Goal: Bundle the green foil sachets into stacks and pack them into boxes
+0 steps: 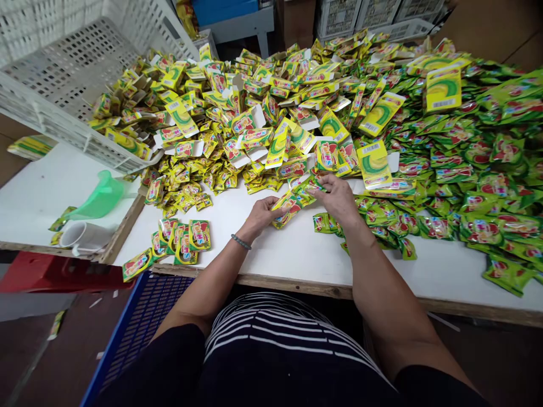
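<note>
My left hand (263, 216) grips a small yellow-green candy box (287, 210) just above the table's front part. At the box's upper right end, the fingers of my right hand (337, 195) are closed on a green candy packet (309, 185); whether the packet is partly inside the box I cannot tell. Behind both hands lies a heap of open yellow boxes (280, 144). Loose green packets (390, 217) spread out to the right of my right hand. A small group of filled-looking boxes (185, 240) rests to the left of my left hand.
A white plastic crate (80, 135) lies tipped on its side at the left, boxes spilling from it. Small yellow sachets (182, 175) are piled near its mouth. A green scoop (98, 198) and a white mug (87, 236) stand farther left. A blue basket (139, 322) is below the table edge.
</note>
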### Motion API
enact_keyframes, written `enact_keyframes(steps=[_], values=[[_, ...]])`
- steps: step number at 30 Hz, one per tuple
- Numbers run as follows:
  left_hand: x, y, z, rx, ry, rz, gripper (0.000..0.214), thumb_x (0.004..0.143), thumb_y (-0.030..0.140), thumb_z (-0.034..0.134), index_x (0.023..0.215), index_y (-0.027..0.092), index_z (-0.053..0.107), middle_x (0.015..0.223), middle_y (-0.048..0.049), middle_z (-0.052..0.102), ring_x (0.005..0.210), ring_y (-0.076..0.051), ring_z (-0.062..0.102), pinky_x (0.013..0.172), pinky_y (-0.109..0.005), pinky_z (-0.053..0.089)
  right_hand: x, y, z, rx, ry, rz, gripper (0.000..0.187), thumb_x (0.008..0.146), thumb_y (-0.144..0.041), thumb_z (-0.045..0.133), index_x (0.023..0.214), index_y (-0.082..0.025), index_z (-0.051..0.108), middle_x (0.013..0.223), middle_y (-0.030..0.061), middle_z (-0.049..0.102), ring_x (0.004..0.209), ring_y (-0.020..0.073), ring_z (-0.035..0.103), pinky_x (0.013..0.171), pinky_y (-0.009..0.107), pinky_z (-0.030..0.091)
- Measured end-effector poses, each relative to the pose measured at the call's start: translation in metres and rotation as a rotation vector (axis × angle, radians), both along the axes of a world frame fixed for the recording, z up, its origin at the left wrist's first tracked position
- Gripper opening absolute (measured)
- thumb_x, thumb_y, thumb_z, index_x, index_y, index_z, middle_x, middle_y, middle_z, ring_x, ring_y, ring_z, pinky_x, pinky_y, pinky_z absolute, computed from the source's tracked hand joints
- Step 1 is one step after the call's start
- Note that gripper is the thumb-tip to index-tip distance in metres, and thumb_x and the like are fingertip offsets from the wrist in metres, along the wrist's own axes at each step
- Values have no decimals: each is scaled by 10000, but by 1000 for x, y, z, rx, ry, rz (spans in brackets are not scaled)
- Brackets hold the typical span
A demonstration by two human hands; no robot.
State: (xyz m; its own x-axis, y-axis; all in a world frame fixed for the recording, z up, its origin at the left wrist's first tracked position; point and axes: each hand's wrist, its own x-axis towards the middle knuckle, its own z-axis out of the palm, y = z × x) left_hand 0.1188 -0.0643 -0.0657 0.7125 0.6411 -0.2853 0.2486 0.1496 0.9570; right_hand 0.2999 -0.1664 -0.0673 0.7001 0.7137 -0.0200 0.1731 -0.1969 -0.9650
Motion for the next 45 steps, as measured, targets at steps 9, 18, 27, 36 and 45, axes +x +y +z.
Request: enact_keyframes(steps=[9,18,27,36,45], values=[[-10,-11,6,-206,-120,27,524,515,353,904,923,121,669,812,-11,722,644,-104,616,651,-240,466,-20,7,-5,47,-90,137,376,610,-528,739,769,-212,610,706,-4,644,604,143,518,615,301,424],[-9,-9,4,-270,-135,12,564,466,311,923,935,115,679,772,-10,719,628,-104,616,666,-251,481,-33,10,-10,73,-88,186,401,640,-578,736,766,-202,675,694,9,648,628,159,548,627,318,459],[-12,-11,2,-170,-138,7,494,471,295,918,883,119,709,752,0,702,627,-104,605,651,-246,460,-30,5,-5,78,-237,348,252,719,-479,683,766,-235,720,893,68,685,900,242,634,896,440,496],[-11,-10,-5,-227,-174,73,567,473,324,915,930,123,648,644,23,668,576,-113,618,618,-235,481,-47,3,6,41,-80,527,358,882,-537,491,906,-235,680,925,39,698,936,220,633,890,387,496],[-11,-9,1,-39,-335,254,697,576,393,859,1143,217,493,754,33,671,637,-127,638,646,-241,490,-53,12,-13,193,87,349,370,747,-574,660,875,-228,696,951,38,693,852,194,643,791,352,546]])
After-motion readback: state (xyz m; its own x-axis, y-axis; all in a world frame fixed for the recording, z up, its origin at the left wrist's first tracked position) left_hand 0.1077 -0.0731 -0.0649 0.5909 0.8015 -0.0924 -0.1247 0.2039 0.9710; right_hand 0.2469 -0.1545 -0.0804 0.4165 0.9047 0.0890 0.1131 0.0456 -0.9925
